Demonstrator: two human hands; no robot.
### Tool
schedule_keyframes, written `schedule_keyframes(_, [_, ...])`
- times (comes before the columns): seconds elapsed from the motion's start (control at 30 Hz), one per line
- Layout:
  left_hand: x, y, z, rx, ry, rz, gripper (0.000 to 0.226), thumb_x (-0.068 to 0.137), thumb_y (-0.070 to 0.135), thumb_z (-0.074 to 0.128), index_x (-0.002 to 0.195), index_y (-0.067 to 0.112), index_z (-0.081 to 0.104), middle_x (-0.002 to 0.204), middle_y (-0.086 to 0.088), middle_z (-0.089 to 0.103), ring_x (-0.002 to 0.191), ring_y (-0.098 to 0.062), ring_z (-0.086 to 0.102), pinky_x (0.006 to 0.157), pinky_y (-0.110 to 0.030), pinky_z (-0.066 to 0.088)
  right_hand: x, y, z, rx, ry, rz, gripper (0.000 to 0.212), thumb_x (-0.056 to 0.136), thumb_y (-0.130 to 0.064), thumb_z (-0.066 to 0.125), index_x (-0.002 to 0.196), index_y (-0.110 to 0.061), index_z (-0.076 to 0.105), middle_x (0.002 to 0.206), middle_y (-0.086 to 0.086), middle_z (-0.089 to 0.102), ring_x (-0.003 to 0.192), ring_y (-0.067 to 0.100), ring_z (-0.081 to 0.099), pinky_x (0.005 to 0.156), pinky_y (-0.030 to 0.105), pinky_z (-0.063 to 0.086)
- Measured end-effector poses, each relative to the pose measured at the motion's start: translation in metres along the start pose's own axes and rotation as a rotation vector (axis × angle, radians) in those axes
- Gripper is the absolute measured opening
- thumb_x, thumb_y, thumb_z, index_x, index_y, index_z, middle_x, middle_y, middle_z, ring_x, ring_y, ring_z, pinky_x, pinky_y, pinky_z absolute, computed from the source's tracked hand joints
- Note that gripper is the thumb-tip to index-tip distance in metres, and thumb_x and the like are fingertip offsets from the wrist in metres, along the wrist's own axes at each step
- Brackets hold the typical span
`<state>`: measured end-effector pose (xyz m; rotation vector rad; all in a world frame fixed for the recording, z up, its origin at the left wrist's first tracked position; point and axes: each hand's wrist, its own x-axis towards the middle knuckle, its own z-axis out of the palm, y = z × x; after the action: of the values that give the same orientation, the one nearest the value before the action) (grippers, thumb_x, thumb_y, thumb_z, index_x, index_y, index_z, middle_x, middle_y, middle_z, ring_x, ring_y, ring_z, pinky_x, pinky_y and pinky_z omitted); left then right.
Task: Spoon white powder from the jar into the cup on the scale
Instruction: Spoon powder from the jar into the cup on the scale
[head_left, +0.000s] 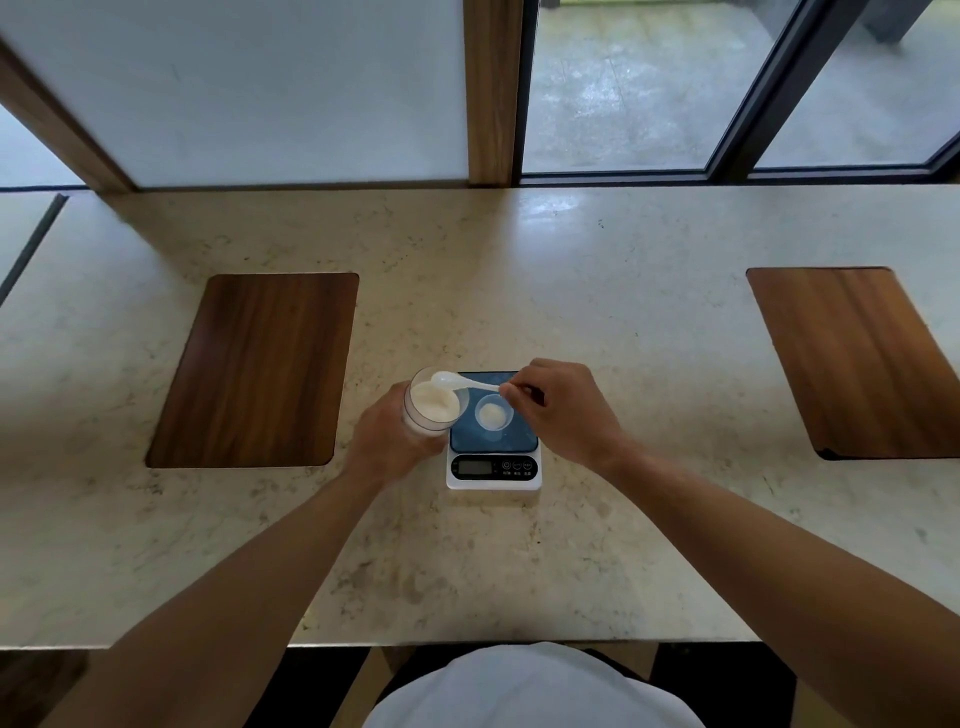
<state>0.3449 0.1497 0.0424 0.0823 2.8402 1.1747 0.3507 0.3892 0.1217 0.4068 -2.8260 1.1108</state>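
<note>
Fronting tall windows (623, 83), a pale marble counter (571, 291)

nothing readable; the scale (493, 470) display and button marks seem too blurred.

cream, brown-veined marble counter (597, 291); dark wood-grain mats, left (254, 369) and right (857, 358) of frame; white scale (493, 480) with blue-black platform; white spoon (457, 382); off-white powder (434, 400).

Pale marbled stone counter (597, 291). A digital scale (493, 475) sits near the middle toward the front edge; two wooden boards lie flat, one left (254, 369), one at the right edge (857, 358).
</note>
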Motion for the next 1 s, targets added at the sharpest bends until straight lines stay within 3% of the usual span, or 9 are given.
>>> schedule_keyframes(0.2, [-0.001,0.003,0.000,0.008,-0.019,0.060,0.072,0.066,0.039,0.088,0.125,0.020,0.054,0.117,-0.005,0.066,0.095,-0.016,0.059,0.084,-0.028,0.046,0.003,-0.014,0.003,-0.199,-0.123,-0.199,0.023,0.099,-0.014,0.059,0.087,-0.001,0.074,0.078,0.009,0.066,0.059,0.021,0.056,0.055,0.036,0.051])
schedule_keyframes(0.37, [-0.003,0.006,-0.001,0.007,-0.018,0.086,0.073,0.066,0.036,0.089,0.127,0.018,0.053,0.117,-0.005,0.066,0.096,-0.015,0.060,0.083,-0.027,0.046,0.004,-0.021,0.005,-0.282,-0.171,-0.253,0.026,0.101,-0.011,0.053,0.088,0.003,0.072,0.080,0.013,0.065,0.060,0.026,0.059,0.056,0.037,0.051])
schedule_keyframes(0.6, [-0.004,0.009,-0.004,0.015,-0.028,0.103,0.070,0.068,0.037,0.087,0.127,0.017,0.054,0.118,-0.007,0.066,0.101,-0.023,0.063,0.089,-0.037,0.051,0.002,-0.017,0.012,-0.352,-0.260,-0.269,0.024,0.102,-0.009,0.051,0.094,0.000,0.072,0.087,0.011,0.067,0.069,0.018,0.051,0.060,0.035,0.050])
schedule_keyframes(0.7, [-0.003,0.008,-0.005,0.030,-0.040,0.122,0.072,0.068,0.037,0.087,0.128,0.017,0.054,0.119,-0.006,0.066,0.103,-0.022,0.063,0.091,-0.037,0.051,0.002,-0.017,0.015,-0.298,-0.252,-0.191,0.026,0.102,-0.009,0.050,0.089,-0.001,0.071,0.084,0.010,0.065,0.065,0.018,0.047,0.058,0.030,0.042])
schedule_keyframes(0.9, [-0.003,0.004,-0.005,0.042,-0.051,0.146,0.073,0.067,0.042,0.087,0.128,0.020,0.053,0.119,-0.004,0.066,0.101,-0.020,0.062,0.090,-0.036,0.051,0.003,-0.014,0.020,-0.151,-0.246,0.039,0.031,0.099,-0.013,0.053,0.077,-0.001,0.071,0.075,0.009,0.066,0.062,0.020,0.056,0.059,0.035,0.048])
schedule_keyframes(1.0, [-0.004,0.003,-0.005,0.054,-0.061,0.159,0.076,0.065,0.043,0.087,0.129,0.023,0.052,0.118,-0.002,0.065,0.101,-0.018,0.062,0.088,-0.034,0.051,0.003,-0.010,0.023,-0.096,-0.226,0.118,0.030,0.097,-0.013,0.059,0.072,-0.003,0.071,0.065,0.005,0.064,0.050,0.009,0.047,0.049,0.022,0.037])
